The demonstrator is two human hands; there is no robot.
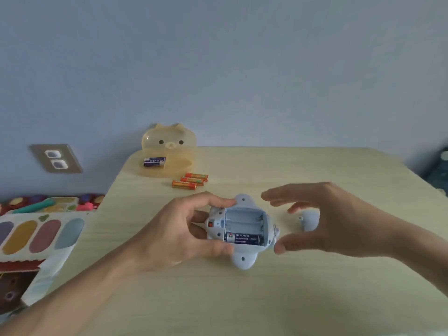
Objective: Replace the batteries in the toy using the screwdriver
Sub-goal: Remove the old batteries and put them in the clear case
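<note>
A pale blue toy lies belly-up at the table's centre, its battery bay uncovered. One dark blue battery sits in the nearest slot; the two other slots are bare. My left hand grips the toy's left end between thumb and fingers. My right hand hovers just right of the toy, fingers spread, holding nothing. The removed battery cover lies behind that hand, partly hidden. Three orange batteries lie farther back. No screwdriver is visible.
A translucent yellow bear-shaped tray at the table's back left holds dark blue batteries. A colourful toy box and toys lie off the left edge. A wall socket is on the left wall.
</note>
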